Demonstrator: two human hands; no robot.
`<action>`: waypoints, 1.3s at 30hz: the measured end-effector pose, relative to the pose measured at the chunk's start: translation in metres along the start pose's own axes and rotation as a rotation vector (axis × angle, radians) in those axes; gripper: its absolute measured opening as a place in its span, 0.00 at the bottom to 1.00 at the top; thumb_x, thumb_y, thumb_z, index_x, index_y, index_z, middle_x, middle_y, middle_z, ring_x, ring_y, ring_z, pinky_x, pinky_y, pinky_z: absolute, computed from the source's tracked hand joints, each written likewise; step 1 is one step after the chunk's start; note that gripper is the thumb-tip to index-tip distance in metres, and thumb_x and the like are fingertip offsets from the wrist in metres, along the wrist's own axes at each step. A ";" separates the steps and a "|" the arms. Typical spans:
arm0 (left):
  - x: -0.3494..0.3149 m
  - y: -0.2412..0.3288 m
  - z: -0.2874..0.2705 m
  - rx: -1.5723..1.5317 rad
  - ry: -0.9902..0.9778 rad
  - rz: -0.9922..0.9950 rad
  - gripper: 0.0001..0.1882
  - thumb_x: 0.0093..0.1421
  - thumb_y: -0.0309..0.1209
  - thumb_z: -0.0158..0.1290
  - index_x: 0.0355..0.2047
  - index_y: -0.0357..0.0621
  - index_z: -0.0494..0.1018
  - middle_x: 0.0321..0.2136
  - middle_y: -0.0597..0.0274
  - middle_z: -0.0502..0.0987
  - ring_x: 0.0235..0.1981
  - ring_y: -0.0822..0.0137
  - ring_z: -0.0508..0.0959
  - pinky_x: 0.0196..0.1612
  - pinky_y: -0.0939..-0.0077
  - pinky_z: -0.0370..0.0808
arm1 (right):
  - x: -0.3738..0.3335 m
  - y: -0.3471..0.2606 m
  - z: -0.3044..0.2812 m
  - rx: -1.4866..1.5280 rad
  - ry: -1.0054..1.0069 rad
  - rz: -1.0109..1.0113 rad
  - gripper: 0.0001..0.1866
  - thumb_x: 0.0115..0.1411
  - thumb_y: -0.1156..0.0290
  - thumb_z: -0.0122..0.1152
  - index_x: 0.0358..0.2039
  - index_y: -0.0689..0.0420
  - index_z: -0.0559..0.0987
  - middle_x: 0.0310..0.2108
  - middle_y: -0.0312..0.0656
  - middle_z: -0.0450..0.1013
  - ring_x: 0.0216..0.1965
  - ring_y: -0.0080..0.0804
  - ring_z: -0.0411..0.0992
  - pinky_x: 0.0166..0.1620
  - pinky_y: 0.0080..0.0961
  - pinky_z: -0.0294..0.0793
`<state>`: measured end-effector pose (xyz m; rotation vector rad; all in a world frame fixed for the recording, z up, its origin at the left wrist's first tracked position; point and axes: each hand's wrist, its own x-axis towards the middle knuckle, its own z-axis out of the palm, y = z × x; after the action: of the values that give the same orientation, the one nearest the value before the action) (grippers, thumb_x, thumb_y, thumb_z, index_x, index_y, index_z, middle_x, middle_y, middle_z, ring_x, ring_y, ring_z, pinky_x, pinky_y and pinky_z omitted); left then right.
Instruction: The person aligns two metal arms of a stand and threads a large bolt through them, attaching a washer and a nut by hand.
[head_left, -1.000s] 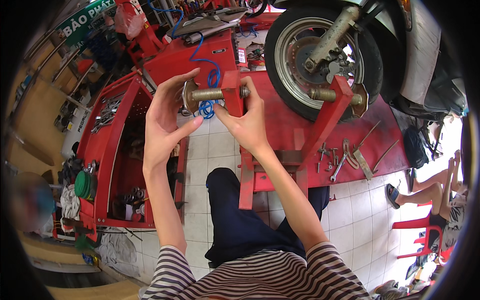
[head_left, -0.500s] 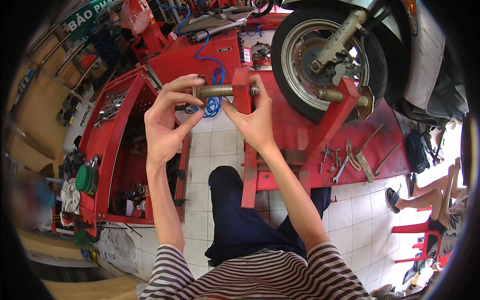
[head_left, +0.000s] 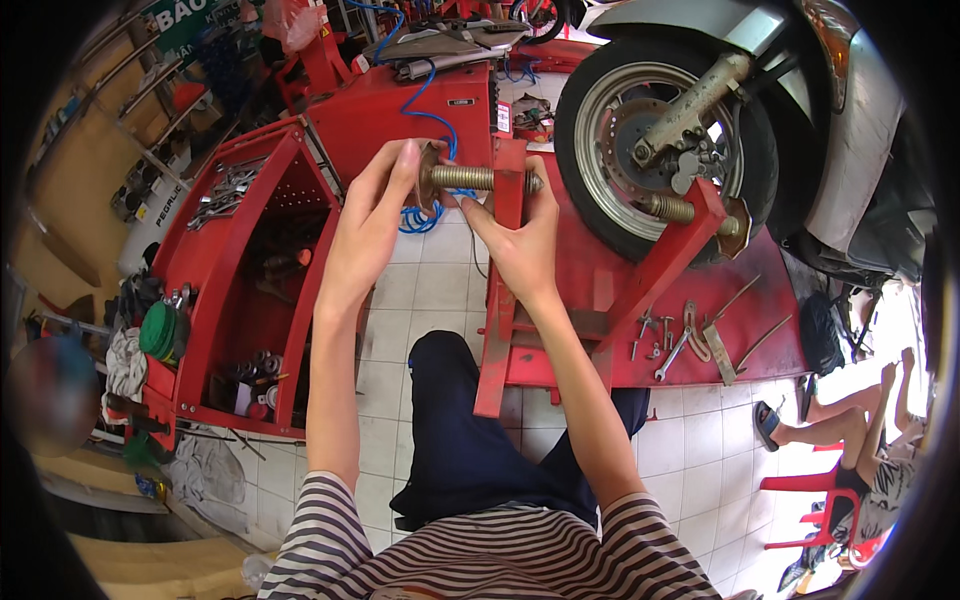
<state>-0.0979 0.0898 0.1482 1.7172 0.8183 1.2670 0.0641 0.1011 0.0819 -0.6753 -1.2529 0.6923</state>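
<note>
A red metal wheel clamp [head_left: 505, 210] rises from the near end of the red lift platform [head_left: 640, 350], with two arms angled upward. Through its left arm runs a thick threaded screw [head_left: 462, 178] with a worn, flat metal handle [head_left: 428, 178] at its outer end. My left hand [head_left: 368, 225] is closed round that handle. The thumb lies along its near side, while the other fingers are partly hidden behind it. My right hand [head_left: 522, 245] wraps the clamp's left arm just under the screw, thumb on the left and fingers on the far side. A matching screw [head_left: 668, 208] sits in the right arm.
A scooter's front wheel [head_left: 600, 150] stands on the platform beyond the clamp. Wrenches [head_left: 682, 345] and small bolts lie on the platform at right. A red tool cabinet [head_left: 190, 330] stands at left. Another person's leg [head_left: 815, 430] and a red chair [head_left: 800, 483] show at far right.
My left hand's spread fingers have closed onto the screw's handle, and the handle has turned to show its flat side. My right hand keeps its hold. The whole view has shifted slightly.
</note>
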 end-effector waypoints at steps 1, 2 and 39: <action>0.000 -0.003 0.000 -0.027 -0.005 0.073 0.19 0.73 0.36 0.45 0.56 0.34 0.68 0.44 0.58 0.78 0.45 0.73 0.73 0.50 0.77 0.69 | 0.001 0.001 -0.001 -0.012 -0.003 -0.018 0.18 0.51 0.77 0.67 0.37 0.59 0.66 0.27 0.39 0.76 0.31 0.20 0.73 0.36 0.23 0.73; -0.001 -0.004 -0.001 -0.049 -0.011 0.143 0.19 0.72 0.35 0.46 0.56 0.34 0.68 0.44 0.58 0.78 0.47 0.73 0.74 0.52 0.76 0.69 | 0.001 0.002 -0.001 -0.018 -0.004 -0.033 0.18 0.51 0.77 0.67 0.37 0.59 0.66 0.27 0.39 0.76 0.31 0.20 0.73 0.36 0.23 0.73; -0.003 0.000 0.000 -0.046 -0.041 0.150 0.14 0.66 0.28 0.52 0.50 0.35 0.72 0.49 0.55 0.77 0.54 0.67 0.73 0.59 0.69 0.67 | 0.001 0.007 0.000 -0.001 0.004 -0.033 0.19 0.51 0.76 0.68 0.38 0.58 0.66 0.27 0.40 0.76 0.31 0.21 0.73 0.36 0.24 0.73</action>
<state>-0.0988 0.0871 0.1472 1.7893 0.6413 1.3350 0.0635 0.1063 0.0768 -0.6553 -1.2583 0.6630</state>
